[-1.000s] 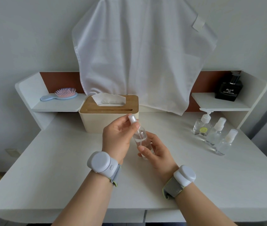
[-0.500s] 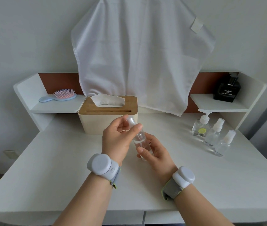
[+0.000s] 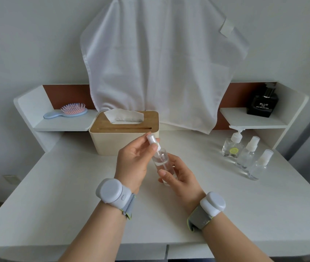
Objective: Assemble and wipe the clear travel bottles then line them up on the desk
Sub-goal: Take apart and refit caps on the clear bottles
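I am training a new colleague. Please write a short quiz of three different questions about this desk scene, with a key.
1. True or false: the right hand holds the clear bottle.
2. How many finished bottles stand at the right?
3. The left hand pinches: A) spray cap B) hairbrush C) tissue

Key: 1 true; 2 three; 3 A.

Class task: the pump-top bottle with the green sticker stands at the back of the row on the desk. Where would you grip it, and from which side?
Grip the pump bottle round its squat square body, probably from the left: the thin pump neck gives little hold, and two spray bottles crowd its right.
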